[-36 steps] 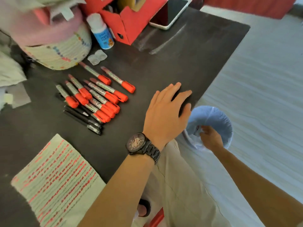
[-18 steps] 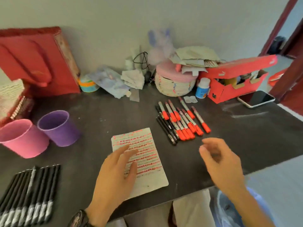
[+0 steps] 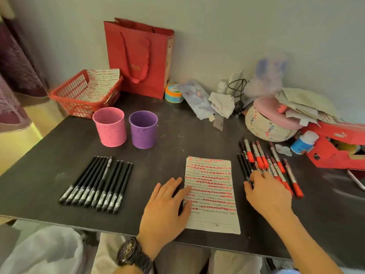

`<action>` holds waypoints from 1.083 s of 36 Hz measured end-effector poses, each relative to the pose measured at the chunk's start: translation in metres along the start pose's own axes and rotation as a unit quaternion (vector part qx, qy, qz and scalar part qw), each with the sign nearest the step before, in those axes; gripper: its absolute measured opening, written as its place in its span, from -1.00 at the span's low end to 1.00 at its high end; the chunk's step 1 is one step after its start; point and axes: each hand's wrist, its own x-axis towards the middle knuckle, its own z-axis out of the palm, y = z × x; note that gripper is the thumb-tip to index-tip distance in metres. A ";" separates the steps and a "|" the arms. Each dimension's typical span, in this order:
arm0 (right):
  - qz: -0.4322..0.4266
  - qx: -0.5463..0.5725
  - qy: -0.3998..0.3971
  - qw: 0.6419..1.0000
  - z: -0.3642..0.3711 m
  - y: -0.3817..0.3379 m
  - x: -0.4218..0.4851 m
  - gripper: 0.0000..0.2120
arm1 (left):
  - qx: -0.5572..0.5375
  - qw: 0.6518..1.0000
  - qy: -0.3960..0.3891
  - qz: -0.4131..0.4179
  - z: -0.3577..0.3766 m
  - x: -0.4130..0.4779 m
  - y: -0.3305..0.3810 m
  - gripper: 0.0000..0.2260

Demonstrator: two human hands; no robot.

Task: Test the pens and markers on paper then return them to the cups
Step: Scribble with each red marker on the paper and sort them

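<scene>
A sheet of paper (image 3: 212, 192) covered with rows of red marks lies at the table's front middle. My left hand (image 3: 167, 204) rests flat on its left edge, fingers spread. My right hand (image 3: 266, 191) lies over the near ends of the black pens in a bunch of red-capped markers and black pens (image 3: 264, 161) right of the paper; whether it grips one I cannot tell. A row of several black pens (image 3: 98, 182) lies to the left. A pink cup (image 3: 110, 129) and a purple cup (image 3: 143, 129) stand upright behind them, showing nothing inside.
A red basket (image 3: 83, 93) with marked paper and a red paper bag (image 3: 138, 56) stand at the back left. Clutter, a round woven box (image 3: 270, 123), a white bottle (image 3: 302, 142) and a red cardboard box (image 3: 335, 147) fill the back right. The table's front edge (image 3: 79, 226) runs close to me.
The view swung up from the table's right end to the whole table. My left hand settled on the paper's left edge, and my right hand came up from below the table onto the markers.
</scene>
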 end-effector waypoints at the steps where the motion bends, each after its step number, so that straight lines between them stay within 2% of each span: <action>1: -0.005 -0.014 0.004 1.000 0.000 -0.001 0.002 -0.74 | 0.000 1.000 0.000 0.001 0.000 0.000 0.000 -0.45; 7: -0.011 -0.041 -0.015 0.999 0.001 -0.009 0.010 -0.71 | -0.008 1.000 -0.003 0.003 0.002 -0.001 -0.003 -0.47; 11: 0.014 0.046 -0.067 0.997 -0.002 -0.005 0.015 -0.73 | -0.007 1.000 0.000 0.000 0.003 -0.001 -0.003 -0.47; 13: 0.027 0.135 -0.092 0.986 -0.005 -0.002 0.013 -0.73 | -0.012 1.000 0.002 -0.001 0.003 -0.001 -0.002 -0.46; 15: 0.057 0.273 -0.104 0.955 -0.007 -0.001 0.006 -0.81 | -0.016 1.000 0.007 -0.001 0.003 -0.001 -0.002 -0.48; 17: 0.102 0.432 -0.111 0.889 -0.010 -0.001 -0.005 -0.93 | -0.020 1.000 0.009 -0.002 0.003 -0.001 -0.002 -0.49; 19: 0.126 0.537 -0.101 0.828 -0.012 -0.002 -0.020 -0.93 | -0.026 1.000 0.014 -0.003 0.003 -0.002 -0.001 -0.48; 24: 0.158 0.681 -0.083 0.710 -0.013 -0.015 -0.068 -0.88 | -0.047 0.998 0.039 0.001 0.002 -0.004 0.001 -0.55; 27: 0.165 0.737 -0.095 0.648 -0.013 -0.029 -0.094 -0.86 | -0.100 0.993 0.063 0.020 -0.004 -0.006 0.002 -0.60; 33: 0.132 0.768 -0.118 0.615 -0.009 -0.057 -0.142 -0.92 | -0.197 0.973 0.053 0.111 -0.019 -0.027 0.011 -0.63; 36: 0.091 0.769 -0.128 0.619 -0.012 -0.064 -0.157 -0.79 | -0.187 0.969 0.057 0.150 -0.019 -0.043 0.018 -0.62; 39: 0.069 0.770 -0.132 0.621 -0.013 -0.066 -0.163 -0.77 | -0.181 0.970 0.062 0.152 -0.017 -0.052 0.025 -0.67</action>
